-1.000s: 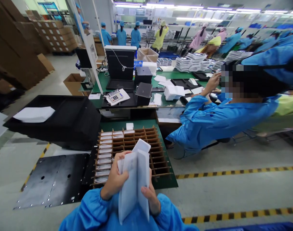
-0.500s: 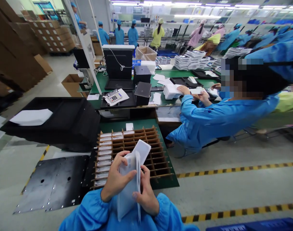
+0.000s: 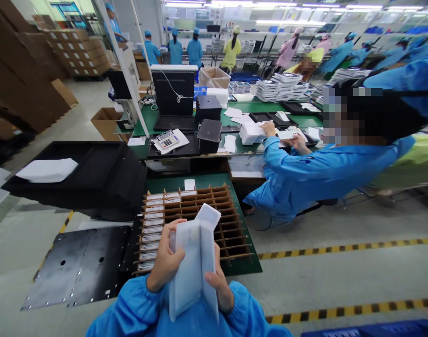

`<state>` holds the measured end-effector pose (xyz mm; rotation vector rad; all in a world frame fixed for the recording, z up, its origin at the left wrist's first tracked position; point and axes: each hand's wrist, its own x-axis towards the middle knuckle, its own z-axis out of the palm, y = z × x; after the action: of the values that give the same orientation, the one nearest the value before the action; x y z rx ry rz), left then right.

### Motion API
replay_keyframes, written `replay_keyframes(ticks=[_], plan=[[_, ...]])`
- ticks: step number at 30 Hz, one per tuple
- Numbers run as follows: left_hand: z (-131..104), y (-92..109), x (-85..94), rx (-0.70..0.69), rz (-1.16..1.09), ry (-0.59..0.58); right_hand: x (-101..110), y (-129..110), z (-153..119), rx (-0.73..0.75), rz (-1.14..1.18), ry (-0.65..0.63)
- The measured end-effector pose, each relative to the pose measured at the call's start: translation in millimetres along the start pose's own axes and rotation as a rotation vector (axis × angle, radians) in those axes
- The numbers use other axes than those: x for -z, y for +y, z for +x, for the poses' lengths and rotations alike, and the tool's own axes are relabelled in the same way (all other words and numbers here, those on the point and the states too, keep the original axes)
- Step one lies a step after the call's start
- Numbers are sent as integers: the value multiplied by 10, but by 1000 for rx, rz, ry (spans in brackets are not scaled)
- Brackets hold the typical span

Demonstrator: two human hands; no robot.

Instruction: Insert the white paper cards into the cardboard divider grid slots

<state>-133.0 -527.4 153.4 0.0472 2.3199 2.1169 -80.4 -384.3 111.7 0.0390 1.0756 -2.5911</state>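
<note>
Between my hands is a stack of flat white translucent sleeves (image 3: 188,262), parted like an open book, with one piece jutting out at the top. My left hand (image 3: 167,257) is closed around the left part, thumb across its front. The right part is gripped by my right hand (image 3: 219,283), its thumb on the near face and its fingers behind, mostly hidden. Just beyond them lies a brown divider crate (image 3: 196,217) with narrow slots. Bundles of white pieces (image 3: 151,234) fill its left column and part of the far row.
Stacked black trays (image 3: 77,173) stand at the left, with black panels (image 3: 80,267) below. A co-worker in blue (image 3: 305,173) sits at the right by the green bench (image 3: 143,152). A calculator (image 3: 168,139) and black boxes (image 3: 209,133) are on that bench.
The sleeves have been spread apart; their right part has swung out to face me. My left thumb has drawn back left. The co-worker's hand has lifted slightly from the white stack.
</note>
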Motion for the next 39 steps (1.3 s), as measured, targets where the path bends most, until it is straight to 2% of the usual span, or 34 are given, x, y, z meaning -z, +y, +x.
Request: replay_keyframes(ticks=[3,5,9,13,16,20,23,26,28,30,31,33,35,39], plan=[[3,-64,24,73,-97,28,-30,-32,-23,-34,89,1],[-2,-107,34,68,-115,16,-27,-17,-18,-8,38,-11],[-1,-174,33,56,-184,-25,34,70,3,63,-282,-7],[3,-184,-9,106,-240,-6,101,87,-25,28,-632,72],[-30,-186,-115,154,-209,5,154,54,-36,9,-716,47],[-103,-267,-383,125,-201,-2,309,60,27,-55,-595,-51],[-156,-419,-587,111,-302,14,535,83,98,-61,-423,-173],[-253,-623,-724,241,-552,137,806,58,135,-119,-177,-349],[-353,-740,-787,390,-652,102,955,-2,143,-175,-41,-390],[-451,-805,-836,486,-577,78,1048,-91,160,-202,-61,-431],[-485,-812,-852,488,-483,105,1069,-141,179,-186,-138,-467],[-503,-780,-845,388,-265,207,1048,-242,249,-89,-374,-549],[-442,-705,-764,221,-96,258,938,-334,373,77,-621,-583],[-105,-529,-363,-199,153,334,491,-458,808,319,-881,-528]])
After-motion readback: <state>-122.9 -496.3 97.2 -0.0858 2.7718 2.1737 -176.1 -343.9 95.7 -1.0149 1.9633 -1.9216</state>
